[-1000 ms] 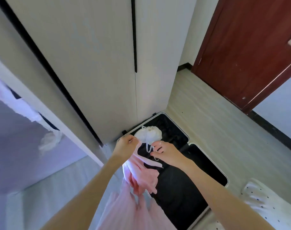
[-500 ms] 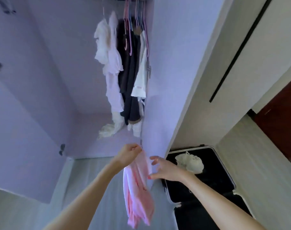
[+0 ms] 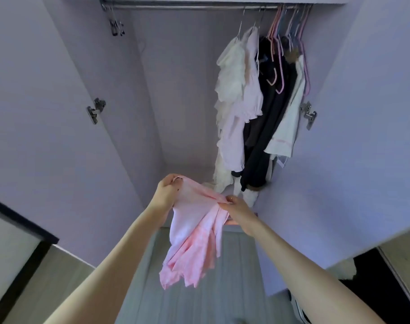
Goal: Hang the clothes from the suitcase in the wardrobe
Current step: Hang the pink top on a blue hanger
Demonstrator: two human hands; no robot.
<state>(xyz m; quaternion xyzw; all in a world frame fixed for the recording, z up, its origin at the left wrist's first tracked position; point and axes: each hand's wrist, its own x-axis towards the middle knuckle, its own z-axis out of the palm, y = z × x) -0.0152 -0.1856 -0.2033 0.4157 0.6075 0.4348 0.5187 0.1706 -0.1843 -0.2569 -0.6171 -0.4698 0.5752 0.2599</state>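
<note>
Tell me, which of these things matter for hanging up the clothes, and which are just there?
Part of the job:
pink dress, held by the left hand and right hand
rail
spare pink hangers
suitcase

Just there:
hung clothes
door hinges
floor

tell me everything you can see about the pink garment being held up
The pink garment is a thin, soft-looking fabric piece, paler pink near the top and a stronger, faintly mottled pink lower down. It hangs loosely in folds with a ragged, pointed lower edge. The left hand grips its top corner and the right hand pinches its upper edge further right, so the top edge stretches between them. It is held in the air in front of the open wardrobe, on no hanger and touching nothing else visible.
</note>
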